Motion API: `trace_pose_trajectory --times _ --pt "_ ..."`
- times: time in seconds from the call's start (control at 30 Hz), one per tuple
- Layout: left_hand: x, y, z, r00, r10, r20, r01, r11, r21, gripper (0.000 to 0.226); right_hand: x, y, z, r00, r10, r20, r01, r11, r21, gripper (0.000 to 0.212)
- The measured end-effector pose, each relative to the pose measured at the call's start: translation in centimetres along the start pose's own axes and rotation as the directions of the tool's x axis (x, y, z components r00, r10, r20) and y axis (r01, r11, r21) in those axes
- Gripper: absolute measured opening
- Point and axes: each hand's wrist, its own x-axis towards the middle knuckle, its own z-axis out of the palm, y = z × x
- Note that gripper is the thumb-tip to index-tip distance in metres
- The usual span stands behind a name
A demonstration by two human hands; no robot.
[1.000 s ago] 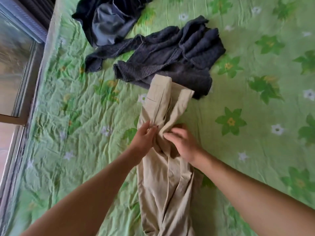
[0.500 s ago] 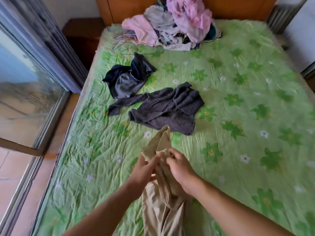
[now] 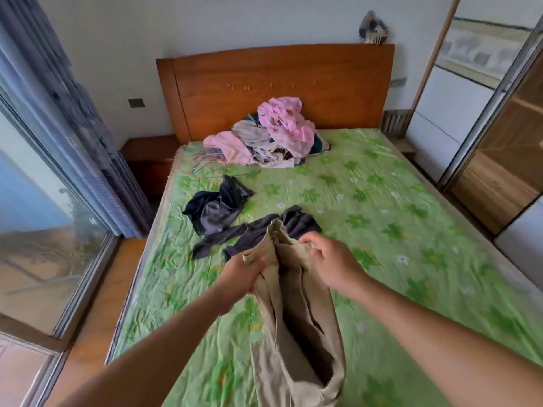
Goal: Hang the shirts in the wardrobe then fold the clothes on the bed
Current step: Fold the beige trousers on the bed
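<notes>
We hold the beige trousers (image 3: 293,333) over the near end of the bed (image 3: 382,201). Our left hand (image 3: 246,274) grips one side of the cloth with curled fingers, and our right hand (image 3: 332,262) grips the other side. A dark sweater (image 3: 255,230) lies at the middle of the bed, a pile of clothes (image 3: 273,136) at its far end.
</notes>
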Motion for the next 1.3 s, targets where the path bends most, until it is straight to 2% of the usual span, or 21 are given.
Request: trace_pose_trajectory --times 0.17,0.23,0.33,0.43,0.57,0.67,0.8,0.87,0.93,1.07,1.2,1.3 --pt "-1.3 5.8 -4.4 0.969 0.24 -0.053 -0.218 0.939 0.267 0.022 -0.1 -1.0 -7.9 0.992 0.07 -0.106 -0.082 0.99 -0.112 0.027" --pt "-2.2 8.3 -5.8 0.943 0.321 -0.088 -0.271 0.895 0.354 0.036 -0.5 -1.0 -11.0 0.982 0.074 -0.171 -0.095 0.989 -0.117 0.023" --pt "-4.2 12.3 -7.3 0.896 0.439 -0.067 -0.347 0.787 0.511 0.051 -1.2 -0.9 -15.9 0.966 0.041 -0.254 -0.081 0.986 -0.147 0.019" --pt "-6.6 16.5 -8.0 0.82 0.57 -0.052 -0.409 0.648 0.642 0.052 -2.8 -0.9 -21.0 0.945 -0.03 -0.327 -0.027 0.985 -0.169 0.022" --pt "-9.7 21.4 -6.7 0.744 0.668 -0.01 -0.433 0.494 0.753 0.049 -6.1 -1.5 -27.0 0.893 -0.241 -0.381 0.155 0.958 -0.242 0.027" --pt "-11.6 24.4 -5.0 0.742 0.669 0.042 -0.439 0.437 0.785 0.052 -8.0 -1.2 -31.1 0.88 -0.329 -0.341 0.234 0.927 -0.292 0.03" --pt "-14.0 27.3 -2.1 0.748 0.66 0.064 -0.405 0.378 0.832 0.06 -10.0 -0.1 -35.6 0.917 -0.308 -0.252 0.22 0.92 -0.325 0.047" --pt "-15.3 28.4 -0.7 0.743 0.667 0.056 -0.39 0.362 0.847 0.059 -10.9 0.2 -37.2 0.924 -0.306 -0.229 0.227 0.921 -0.317 0.044" --pt "-16.5 29.2 0.4 0.756 0.652 0.058 -0.362 0.343 0.867 0.053 -11.8 0.4 -38.6 0.924 -0.308 -0.226 0.234 0.923 -0.304 0.041" --pt "-18.5 30.6 1.8 0.777 0.628 0.052 -0.352 0.364 0.862 0.031 -12.7 0.0 -40.7 0.924 -0.312 -0.222 0.25 0.93 -0.268 0.047" --pt "-19.7 31.2 2.7 0.773 0.634 0.033 -0.328 0.355 0.876 0.021 -13.2 -0.3 -41.7 0.936 -0.287 -0.201 0.246 0.947 -0.208 0.039" --pt "-20.4 31.3 2.9 0.754 0.657 0.012 -0.334 0.367 0.868 0.019 -13.7 -0.2 -41.8 0.923 -0.345 -0.169 0.301 0.923 -0.242 0.017"
